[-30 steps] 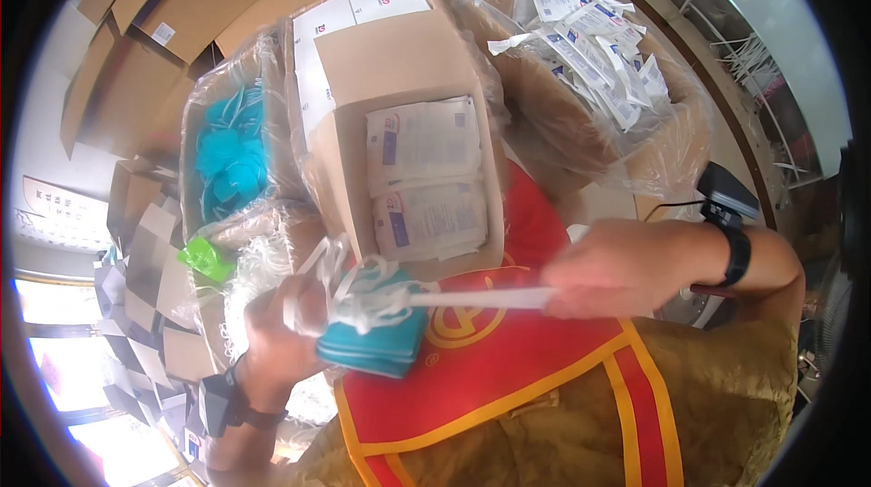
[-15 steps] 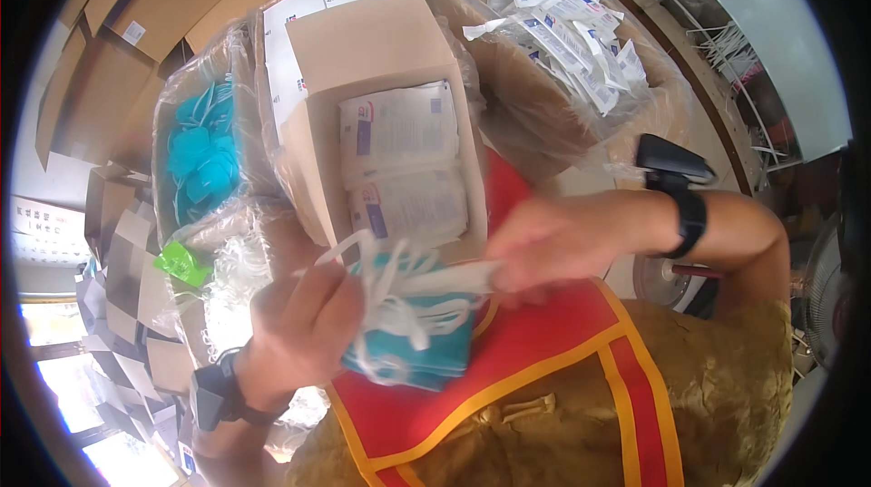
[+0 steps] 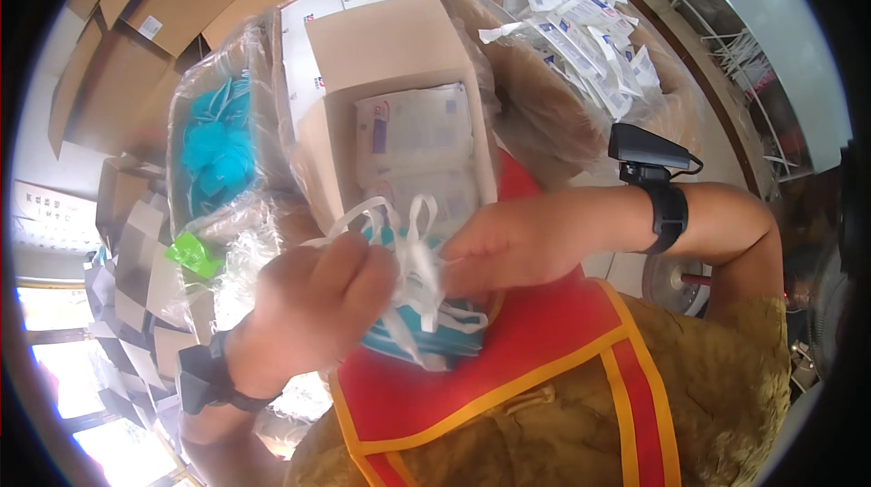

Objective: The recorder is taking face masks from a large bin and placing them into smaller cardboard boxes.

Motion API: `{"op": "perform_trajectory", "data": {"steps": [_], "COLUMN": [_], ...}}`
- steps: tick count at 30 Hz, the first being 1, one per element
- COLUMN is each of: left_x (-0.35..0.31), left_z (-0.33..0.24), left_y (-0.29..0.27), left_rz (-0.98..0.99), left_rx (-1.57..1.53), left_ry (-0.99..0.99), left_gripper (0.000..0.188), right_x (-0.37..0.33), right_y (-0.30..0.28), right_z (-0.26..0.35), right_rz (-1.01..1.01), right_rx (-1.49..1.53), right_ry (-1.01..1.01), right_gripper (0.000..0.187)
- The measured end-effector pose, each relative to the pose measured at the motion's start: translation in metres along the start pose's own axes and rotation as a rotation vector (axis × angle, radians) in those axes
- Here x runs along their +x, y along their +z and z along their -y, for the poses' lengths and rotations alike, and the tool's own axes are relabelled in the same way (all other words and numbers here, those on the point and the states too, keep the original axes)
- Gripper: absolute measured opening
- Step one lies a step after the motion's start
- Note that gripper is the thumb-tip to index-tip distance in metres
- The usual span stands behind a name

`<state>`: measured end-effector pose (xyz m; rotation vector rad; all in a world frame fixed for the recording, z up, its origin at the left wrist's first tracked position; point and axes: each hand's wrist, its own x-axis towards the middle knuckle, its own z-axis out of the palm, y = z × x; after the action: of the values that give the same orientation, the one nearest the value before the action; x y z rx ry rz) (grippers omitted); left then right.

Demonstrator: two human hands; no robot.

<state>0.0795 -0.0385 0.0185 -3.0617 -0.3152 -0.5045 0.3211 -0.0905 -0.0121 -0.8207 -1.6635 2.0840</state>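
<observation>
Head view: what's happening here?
A person's left hand grips a teal bundle at its left side. The right hand is at the white straps on top; its exact hold is hidden. Beyond them stands an open box holding white packets.

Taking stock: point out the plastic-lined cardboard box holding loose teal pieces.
The narrow plastic-lined cardboard box at left, just beyond the crumpled green plastic; only it holds a teal heap.

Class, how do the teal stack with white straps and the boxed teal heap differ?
The layered, soft-looking teal stack is compact; the loose teal heap is jumbled. The stack is at the left hand and right hand; the heap lies in a plastic-lined cardboard box. Both are teal.
</observation>
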Motion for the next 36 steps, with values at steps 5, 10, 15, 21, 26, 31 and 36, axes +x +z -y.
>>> {"op": "perform_trajectory", "data": {"steps": [5, 10, 15, 21, 26, 31, 36], "left_x": [-0.013, -0.088, -0.093, -0.090, -0.036, 0.004, -0.015], "left_z": [0.006, -0.012, -0.031, -0.025, 0.002, 0.041, -0.020], "left_y": [-0.006, 0.022, 0.006, -0.005, 0.006, 0.025, 0.026], "left_rz": [0.190, 0.079, 0.074, 0.068, 0.241, 0.422, -0.440], "left_rx": [-0.085, -0.315, -0.122, 0.045, -0.621, -1.067, -2.026], "left_ry": [-0.237, -0.567, -0.482, -0.311, -0.442, -0.288, -1.087], "left_gripper": [0.048, 0.054, 0.047, 0.038, 0.048, 0.044, 0.046], "right_x": [-0.012, -0.057, -0.094, -0.119, -0.075, 0.004, 0.037], "right_y": [0.000, 0.005, 0.011, 0.010, -0.032, -0.067, -0.026], "right_z": [0.027, 0.031, 0.047, 0.074, 0.063, 0.055, -0.020], "right_rz": [-0.111, -0.059, -0.086, -0.117, -0.308, -0.376, -0.275], "right_rx": [-0.452, -0.730, -0.851, -1.028, -1.195, -1.024, -0.437], "right_ry": [-0.132, -0.028, -0.005, 0.092, -0.286, -0.315, -0.320], "right_gripper": [0.040, 0.033, 0.026, 0.026, 0.028, 0.023, 0.037]}}
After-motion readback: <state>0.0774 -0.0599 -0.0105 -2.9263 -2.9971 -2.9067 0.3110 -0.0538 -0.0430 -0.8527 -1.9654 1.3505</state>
